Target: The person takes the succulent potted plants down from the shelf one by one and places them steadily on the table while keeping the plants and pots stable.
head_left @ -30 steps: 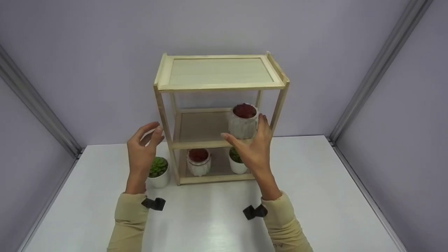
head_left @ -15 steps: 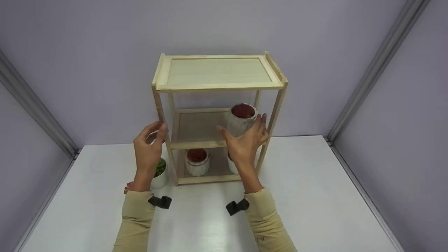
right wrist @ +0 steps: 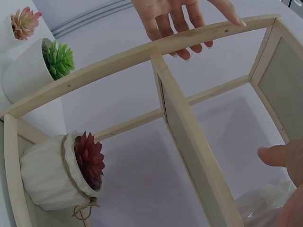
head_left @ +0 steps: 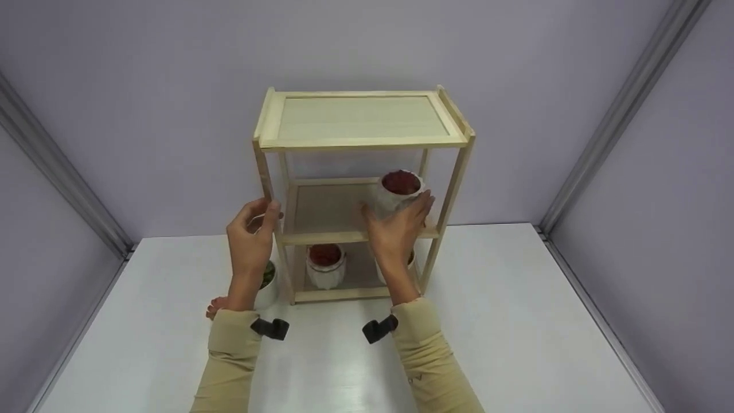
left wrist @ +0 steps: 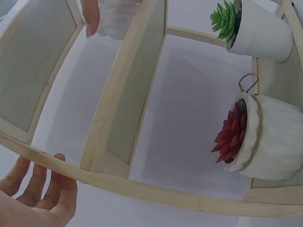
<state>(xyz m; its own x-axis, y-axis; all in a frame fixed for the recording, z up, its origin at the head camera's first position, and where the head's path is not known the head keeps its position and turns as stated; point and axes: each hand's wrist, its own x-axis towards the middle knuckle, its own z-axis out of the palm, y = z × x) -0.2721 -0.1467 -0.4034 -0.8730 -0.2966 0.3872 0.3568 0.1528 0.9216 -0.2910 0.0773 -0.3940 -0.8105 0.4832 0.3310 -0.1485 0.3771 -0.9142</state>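
My right hand point(head_left: 395, 235) grips a white ribbed pot with a red succulent point(head_left: 401, 182) on the right of the middle tier, thumb on its left side and fingers on its right. In the right wrist view the thumb point(right wrist: 273, 156) shows above the pot's pale side point(right wrist: 265, 205). My left hand point(head_left: 250, 246) is loosely curled round the left front post of a three-tier wooden shelf point(head_left: 361, 141). Its fingers point(left wrist: 64, 194) pass behind the post in the left wrist view.
On the bottom tier stand a twine-tied white pot with a red succulent point(head_left: 325, 275) and a smaller white pot with a green succulent point(left wrist: 265, 35). Left of the shelf are another green succulent pot point(head_left: 266, 295) and a pink succulent point(right wrist: 26, 22). Walls enclose the white table point(head_left: 493, 298).
My right hand has moved left and round the front of the upper pot. My left hand has moved right onto the shelf's left post. The pots stay in place.
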